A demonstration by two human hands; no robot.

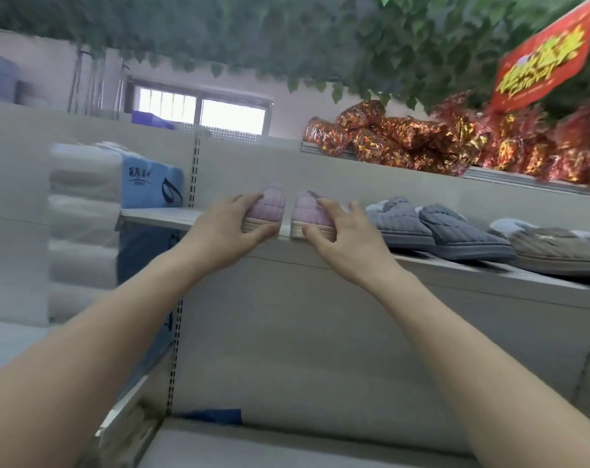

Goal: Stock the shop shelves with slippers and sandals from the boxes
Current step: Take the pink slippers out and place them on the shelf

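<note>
Stretching across mid-frame, the shelf (158,216) is being stocked: at its front lip the left pink slipper (268,209) is pinched by the left hand (224,233), the right pink slipper (309,212) by the right hand (349,243). Both should be pushed back flat. Room is limited by tissue packs (84,184) at frame left, grey slippers (456,231) at right.

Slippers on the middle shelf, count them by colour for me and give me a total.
Pink slippers: 2
Grey slippers: 2
Brown-grey slipper: 1, partly cut off at the picture's edge
Total: 5 in view
</note>
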